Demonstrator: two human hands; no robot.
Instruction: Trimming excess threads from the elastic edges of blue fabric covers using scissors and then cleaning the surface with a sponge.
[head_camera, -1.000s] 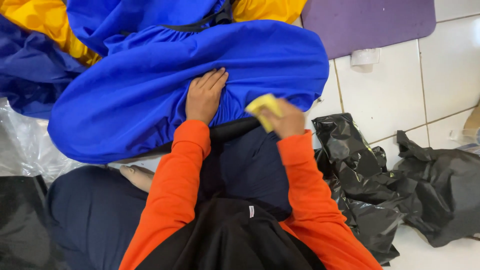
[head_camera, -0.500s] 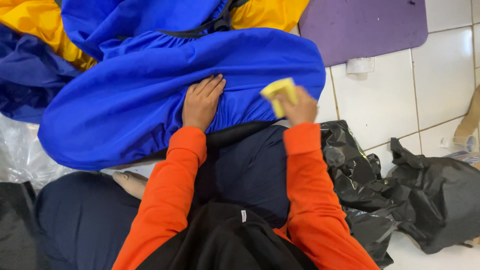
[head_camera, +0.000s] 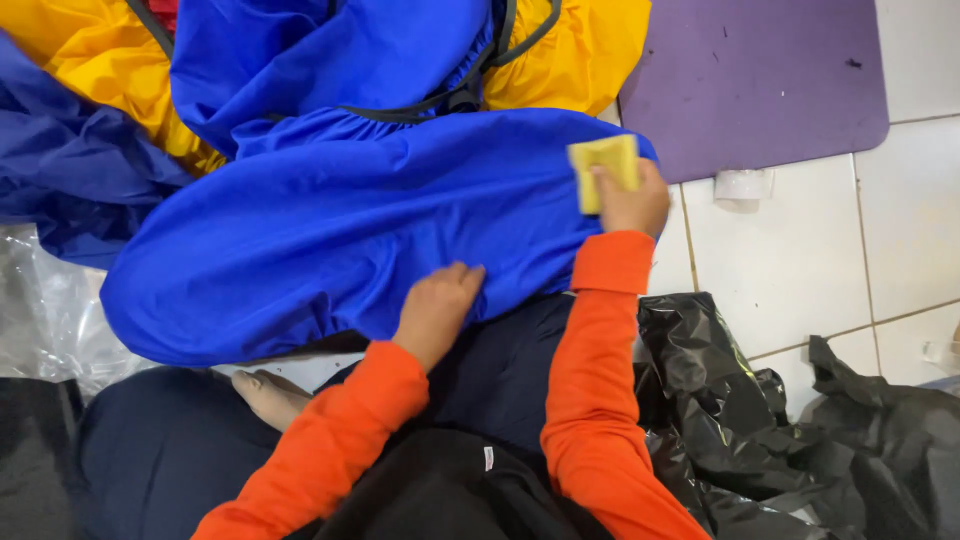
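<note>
A large blue fabric cover (head_camera: 330, 230) lies spread over my lap, its elastic-looking edge curving along the left and bottom. My left hand (head_camera: 437, 310) rests flat on its near edge, fingers together, pressing the cloth down. My right hand (head_camera: 628, 198) is out at the cover's right end, closed around a small yellow piece (head_camera: 603, 168), like a sponge or folded cloth, held against the blue fabric. Both arms are in orange sleeves.
More blue and yellow fabric (head_camera: 590, 50) with a black strap (head_camera: 470, 85) is piled behind. A purple mat (head_camera: 760, 80) lies on the white tiled floor (head_camera: 790, 270). Crumpled black plastic bags (head_camera: 800, 430) sit at right, clear plastic (head_camera: 40, 330) at left.
My right hand has carried the yellow piece up and to the right along the blue cover, from near my left hand to the cover's right end. My left hand has stayed put.
</note>
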